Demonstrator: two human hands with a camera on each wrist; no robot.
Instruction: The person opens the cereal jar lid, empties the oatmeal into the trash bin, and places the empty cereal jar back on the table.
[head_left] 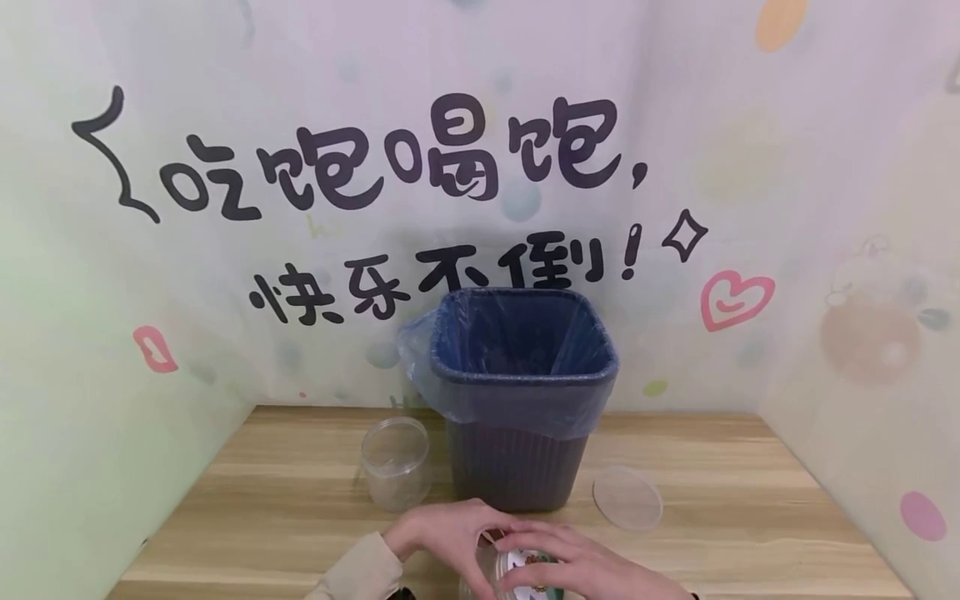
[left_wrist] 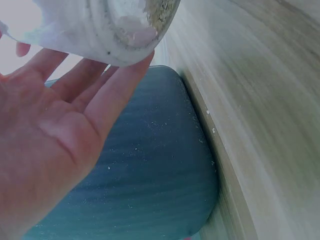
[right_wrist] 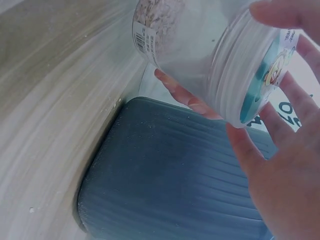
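A clear plastic jar [right_wrist: 195, 50] lies tilted between both hands, low in the head view. Flaky brownish contents are gathered at its base, beside a white barcode sticker [right_wrist: 145, 42]. Its ribbed lid [right_wrist: 247, 70] carries a round teal and white label. My left hand [head_left: 446, 537] holds the jar's body, its fingers under the side in the left wrist view. With thumb and fingers spread around the lid's rim, my right hand [head_left: 581, 560] grips the lid. In the head view the hands hide much of the jar.
A dark blue trash bin [head_left: 517, 467] lined with a clear bag stands just beyond the hands. Left of it is an open clear jar [head_left: 395, 462]; to the right, a clear round disc [head_left: 627, 498] lies on the wooden table [head_left: 720, 467]. Printed walls [head_left: 750, 167] enclose the table.
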